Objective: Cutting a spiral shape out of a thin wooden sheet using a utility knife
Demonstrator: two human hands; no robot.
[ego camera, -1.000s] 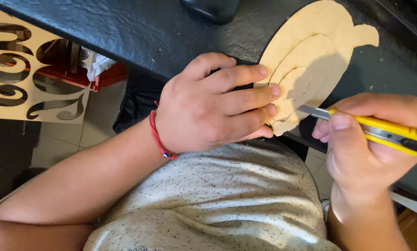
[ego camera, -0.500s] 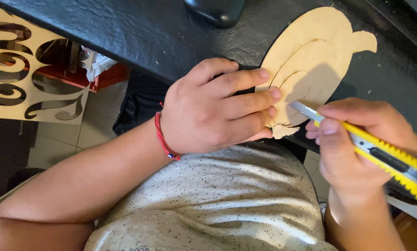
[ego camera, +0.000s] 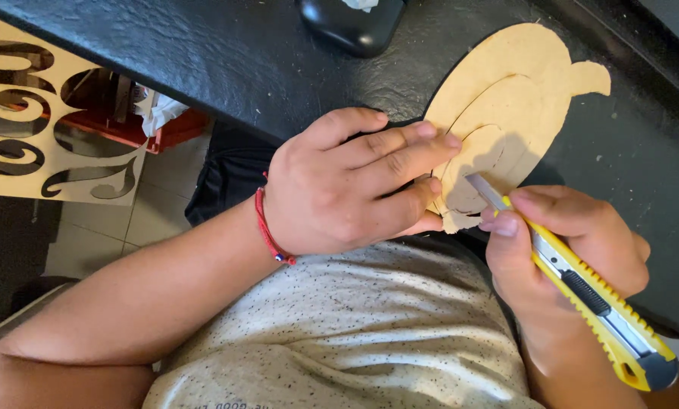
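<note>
Cutting in progress: tan cutout sheet (ego camera: 517,98) lies on black worktop (ego camera: 203,60) at near edge, curved cuts already visible across it, blade at lower part, more left to cut by the look. Left hand (ego camera: 339,185) flat, pinning sheet. Right hand (ego camera: 574,250) clamped on yellow utility knife (ego camera: 589,291). Black obj (ego camera: 351,26) at far edge, tiled floor (ego camera: 97,227) + scrollwork panel (ego camera: 29,121) below.

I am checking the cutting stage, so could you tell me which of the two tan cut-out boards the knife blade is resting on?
The rounded board on the black table, pinned by the left hand; the scroll-pattern board stands off left.
</note>
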